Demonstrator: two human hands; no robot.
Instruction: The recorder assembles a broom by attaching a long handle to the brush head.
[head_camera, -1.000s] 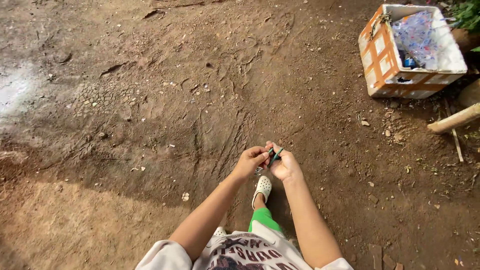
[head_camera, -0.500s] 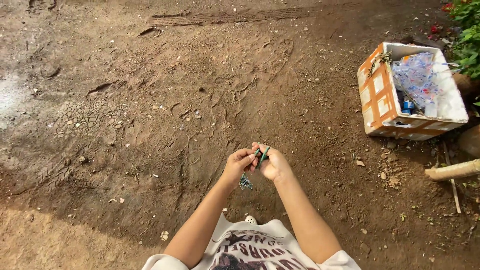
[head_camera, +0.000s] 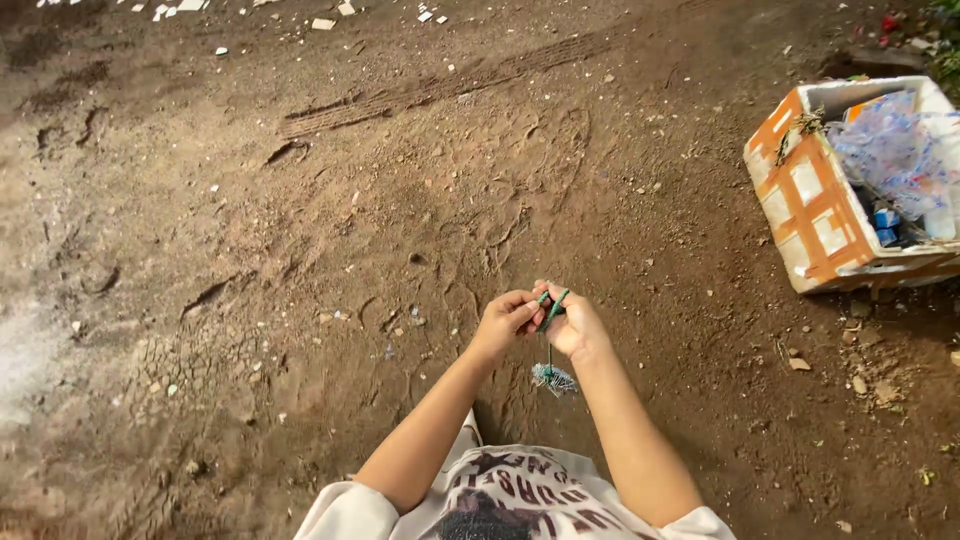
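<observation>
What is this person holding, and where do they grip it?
Both hands, left hand and right hand, pinch a thin green cord at its top; a small tassel dangles below.

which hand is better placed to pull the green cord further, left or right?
Left, probably. The left hand pinches the green cord at its fingertips and looks free to draw away. The right hand has the cord looped over its fingers, with the small tassel hanging below, so it serves as anchor.

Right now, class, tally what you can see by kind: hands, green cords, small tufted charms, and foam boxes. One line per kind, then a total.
Hands: 2, left hand and right hand
Green cord: 1
Tufted charm: 1
Foam box: 1
Total: 5
</observation>
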